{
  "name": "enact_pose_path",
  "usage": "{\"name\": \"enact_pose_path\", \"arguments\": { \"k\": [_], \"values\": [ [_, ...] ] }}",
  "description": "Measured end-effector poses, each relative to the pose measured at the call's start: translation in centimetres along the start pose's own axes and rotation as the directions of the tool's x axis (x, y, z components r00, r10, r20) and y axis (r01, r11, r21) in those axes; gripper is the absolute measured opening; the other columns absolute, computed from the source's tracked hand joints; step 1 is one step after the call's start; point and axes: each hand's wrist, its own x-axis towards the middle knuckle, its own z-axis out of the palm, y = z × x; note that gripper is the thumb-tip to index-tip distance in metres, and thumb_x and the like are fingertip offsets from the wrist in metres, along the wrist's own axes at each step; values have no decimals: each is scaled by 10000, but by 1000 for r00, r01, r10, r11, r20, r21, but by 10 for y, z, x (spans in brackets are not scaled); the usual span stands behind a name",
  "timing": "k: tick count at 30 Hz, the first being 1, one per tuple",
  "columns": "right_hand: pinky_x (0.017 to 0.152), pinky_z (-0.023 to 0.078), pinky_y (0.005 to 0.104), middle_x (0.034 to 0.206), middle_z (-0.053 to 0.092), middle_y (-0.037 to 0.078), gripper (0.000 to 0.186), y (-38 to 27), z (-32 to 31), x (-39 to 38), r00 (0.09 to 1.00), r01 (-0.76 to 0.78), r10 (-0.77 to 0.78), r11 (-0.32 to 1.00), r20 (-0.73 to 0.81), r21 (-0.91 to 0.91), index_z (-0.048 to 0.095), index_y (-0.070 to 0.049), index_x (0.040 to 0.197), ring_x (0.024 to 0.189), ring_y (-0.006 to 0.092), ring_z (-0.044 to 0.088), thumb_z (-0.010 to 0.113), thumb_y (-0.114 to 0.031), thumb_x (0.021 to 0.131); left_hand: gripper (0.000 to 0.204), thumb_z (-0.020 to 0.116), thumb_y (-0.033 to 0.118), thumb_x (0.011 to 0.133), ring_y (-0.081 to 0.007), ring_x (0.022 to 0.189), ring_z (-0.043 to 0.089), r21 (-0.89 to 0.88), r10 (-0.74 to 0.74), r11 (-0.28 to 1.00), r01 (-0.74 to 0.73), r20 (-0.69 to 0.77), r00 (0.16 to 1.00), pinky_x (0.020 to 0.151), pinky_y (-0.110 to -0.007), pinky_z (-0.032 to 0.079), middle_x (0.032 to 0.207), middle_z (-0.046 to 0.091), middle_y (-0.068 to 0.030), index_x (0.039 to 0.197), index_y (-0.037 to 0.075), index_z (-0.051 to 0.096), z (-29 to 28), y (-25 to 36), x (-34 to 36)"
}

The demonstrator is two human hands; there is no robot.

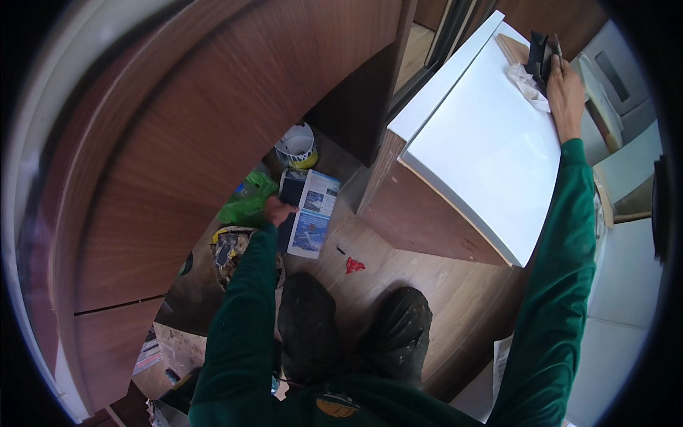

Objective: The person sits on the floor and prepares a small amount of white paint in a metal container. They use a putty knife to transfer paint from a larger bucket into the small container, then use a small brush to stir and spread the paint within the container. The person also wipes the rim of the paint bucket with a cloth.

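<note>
Green sleeves (558, 285) spread wide; the right hand (565, 99) grips a black tool (537, 54), probably stiff; the left hand (277, 211), grip unclear, meets a magazine (311, 231), likely floppy, best edge-held.

Left hand (279, 211): we are extending one finger over a printed paper (314, 213); contact uncertain. Right hand (566, 96): we are holding a black object (538, 55), kind unclear, at the far end of a white-topped cabinet (484, 135). Beside it, a crumpled white tissue (526, 85) is lying near a wood piece (511, 48). On the floor (427, 274), a green bag (249, 203) is sitting between a pale bucket (297, 146) and a cluttered bucket (231, 252). A red scrap (354, 265) is lying ahead of our dark trousers (306, 313).
</note>
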Motion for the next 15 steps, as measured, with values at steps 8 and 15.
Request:
{"name": "enact_pose_path", "arguments": {
  "k": [8, 15],
  "values": [
    [866, 485, 516, 1006, 693, 307, 526, -3, -3, -3, 1000, 13, -13, 1000, 13, 2, 688, 11, 1148, 961, 479, 656, 410, -430, 1078, 717, 926, 273, 600, -401, 1100, 677, 357, -167, 923, 144, 35, 985, 958, -435, 532, 1185, 697, -270, 1186, -52, 671, -38, 11, 14],
    [902, 497, 538, 1070, 711, 262, 454, -5, -3, -3, 1000, -13, 13, 999, 11, 29, 696, -60, 1121, 1041, 497, 639, 431, -423, 1055, 726, 817, 277, 718, -424, 1274, 520, 612, 186, 788, 66, -338, 923, 1092, -527, 392, 1383, 544, -247, 1336, -13, 568, -1, 37, -43]
  ]
}}
